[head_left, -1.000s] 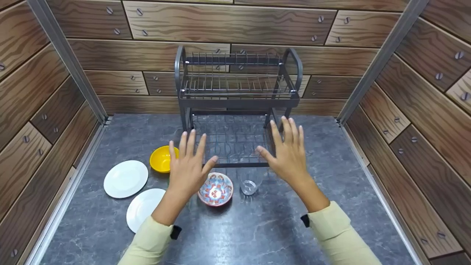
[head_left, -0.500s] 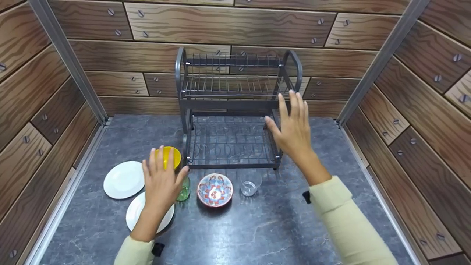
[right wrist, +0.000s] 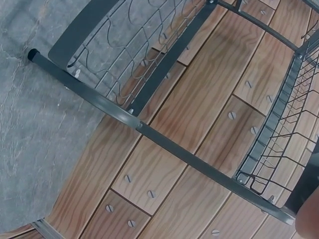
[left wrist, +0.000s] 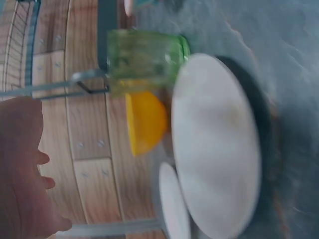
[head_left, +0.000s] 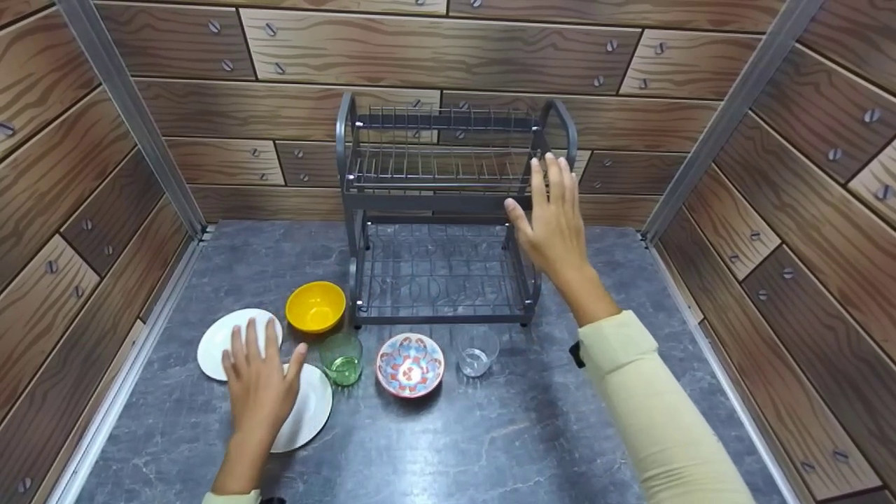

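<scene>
My left hand (head_left: 259, 381) hovers with fingers spread above two white plates, overlapping the far plate (head_left: 227, 336) and the near plate (head_left: 308, 409) in the head view. Past its thumb stand a green glass (head_left: 343, 360) and a yellow bowl (head_left: 316, 306). In the left wrist view the near plate is large and blurred. My right hand (head_left: 556, 231), fingers straight and thumb apart, is at the right side of a dark two-tier dish rack (head_left: 448, 201). From the right wrist, a fingertip (right wrist: 308, 216) shows beside the rack's upper frame. Neither hand holds anything.
A red-and-blue patterned bowl (head_left: 410, 367) and a clear glass (head_left: 477, 355) stand in front of the rack. Wood-print walls (head_left: 441, 52) enclose the grey marbled surface (head_left: 448, 455) at the back and both sides.
My left hand has moved left and back, from beside the patterned bowl to over the plates, uncovering the yellow bowl and green glass. My right hand has moved forward along the rack's right side.
</scene>
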Available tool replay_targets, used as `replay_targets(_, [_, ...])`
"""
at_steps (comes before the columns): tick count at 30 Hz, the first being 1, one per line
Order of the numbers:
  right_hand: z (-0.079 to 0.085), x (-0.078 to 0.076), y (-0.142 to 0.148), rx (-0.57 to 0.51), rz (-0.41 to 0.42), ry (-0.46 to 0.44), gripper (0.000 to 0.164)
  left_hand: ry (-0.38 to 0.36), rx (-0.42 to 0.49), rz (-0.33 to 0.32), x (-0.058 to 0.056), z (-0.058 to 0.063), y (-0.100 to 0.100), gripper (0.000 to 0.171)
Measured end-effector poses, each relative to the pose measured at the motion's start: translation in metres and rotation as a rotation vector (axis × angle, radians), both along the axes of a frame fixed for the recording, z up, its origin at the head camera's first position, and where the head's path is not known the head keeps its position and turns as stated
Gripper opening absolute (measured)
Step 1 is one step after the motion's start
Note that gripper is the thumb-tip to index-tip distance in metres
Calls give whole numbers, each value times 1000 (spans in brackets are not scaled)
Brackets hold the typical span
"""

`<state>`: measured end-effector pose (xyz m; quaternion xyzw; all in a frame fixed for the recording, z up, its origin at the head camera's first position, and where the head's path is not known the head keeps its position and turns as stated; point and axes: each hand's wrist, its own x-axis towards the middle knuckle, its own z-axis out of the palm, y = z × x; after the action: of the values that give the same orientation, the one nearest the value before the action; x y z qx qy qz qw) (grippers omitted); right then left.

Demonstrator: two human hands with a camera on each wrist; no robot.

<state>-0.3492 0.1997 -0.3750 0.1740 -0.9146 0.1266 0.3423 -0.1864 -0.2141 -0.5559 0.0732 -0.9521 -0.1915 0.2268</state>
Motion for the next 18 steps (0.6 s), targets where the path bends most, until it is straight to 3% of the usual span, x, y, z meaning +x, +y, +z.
replay_targets(9, [0, -4, -2, -1, 26, 24, 74, -65, 59, 89, 16, -21, -35, 68])
replay_targets(18, [-2, -6, -2, -2, 24, 23, 74, -152, 151, 145, 21, -37, -67, 70])
